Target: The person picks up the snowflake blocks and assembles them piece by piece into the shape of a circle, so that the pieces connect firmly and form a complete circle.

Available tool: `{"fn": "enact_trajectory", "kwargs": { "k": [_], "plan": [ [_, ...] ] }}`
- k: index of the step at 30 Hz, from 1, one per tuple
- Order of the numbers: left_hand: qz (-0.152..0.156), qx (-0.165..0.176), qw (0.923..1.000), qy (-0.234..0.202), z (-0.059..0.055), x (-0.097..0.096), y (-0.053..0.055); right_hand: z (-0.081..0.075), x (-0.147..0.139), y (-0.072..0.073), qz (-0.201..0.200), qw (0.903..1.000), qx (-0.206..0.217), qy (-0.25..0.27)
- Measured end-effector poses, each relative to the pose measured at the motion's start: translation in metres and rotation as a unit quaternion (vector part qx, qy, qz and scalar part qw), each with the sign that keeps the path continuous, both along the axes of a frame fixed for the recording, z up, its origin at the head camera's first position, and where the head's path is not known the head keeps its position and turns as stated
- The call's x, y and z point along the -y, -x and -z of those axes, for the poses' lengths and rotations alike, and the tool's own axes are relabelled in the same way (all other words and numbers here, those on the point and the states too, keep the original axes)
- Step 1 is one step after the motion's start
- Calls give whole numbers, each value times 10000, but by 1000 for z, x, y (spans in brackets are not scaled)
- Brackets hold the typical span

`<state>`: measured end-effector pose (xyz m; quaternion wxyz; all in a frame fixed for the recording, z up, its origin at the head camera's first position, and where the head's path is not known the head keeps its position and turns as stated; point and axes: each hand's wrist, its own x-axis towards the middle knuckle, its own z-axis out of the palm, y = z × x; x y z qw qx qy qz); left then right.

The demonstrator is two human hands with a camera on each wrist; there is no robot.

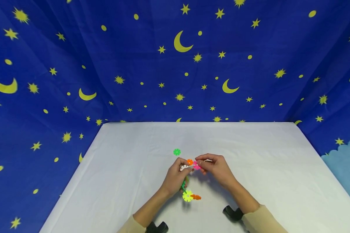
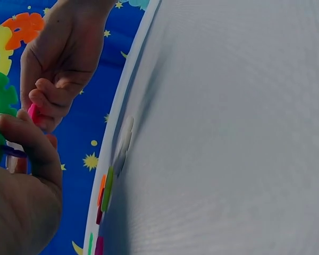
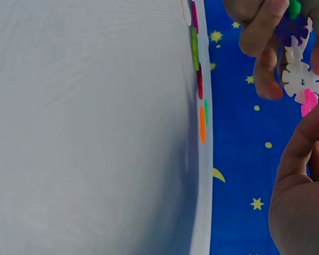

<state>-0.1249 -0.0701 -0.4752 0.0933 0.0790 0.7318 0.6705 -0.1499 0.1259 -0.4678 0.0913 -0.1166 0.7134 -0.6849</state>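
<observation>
A chain of slotted plastic snowflake discs hangs from my left hand [image 1: 175,178], whose thumb and fingers grip it near a white disc [image 3: 302,79]. Below the white one, the chain runs through a purple disc [image 3: 290,32], a green disc [image 2: 1,101], a yellow disc [image 1: 188,196] and an orange disc [image 1: 196,196] at its end. My right hand [image 1: 217,168] pinches a pink disc [image 3: 308,102] between thumb and fingertips. The pink disc meets the white disc's edge; whether their slots are engaged I cannot tell.
On the white table [image 1: 268,161] beyond the hands lies a loose green disc [image 1: 177,151]. Several more loose discs, including a lime one [image 2: 107,188] and a dark red one [image 3: 200,82], show edge-on in the wrist views. Blue star-patterned cloth [image 1: 151,64] surrounds the table.
</observation>
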Motion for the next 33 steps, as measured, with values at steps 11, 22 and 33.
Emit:
{"fn": "enact_trajectory", "kwargs": {
  "k": [11,22,33],
  "plan": [
    [-176,-200,9996,-137,-2,2,1,0,14,5,-124,9998,-179,14],
    [-404,-332,9985,-135,-3,4,4,1,26,12,-236,9996,73,131],
    [-532,-265,9980,-228,-18,8,1,6,25,30,-117,9947,-282,-984]
  ]
}}
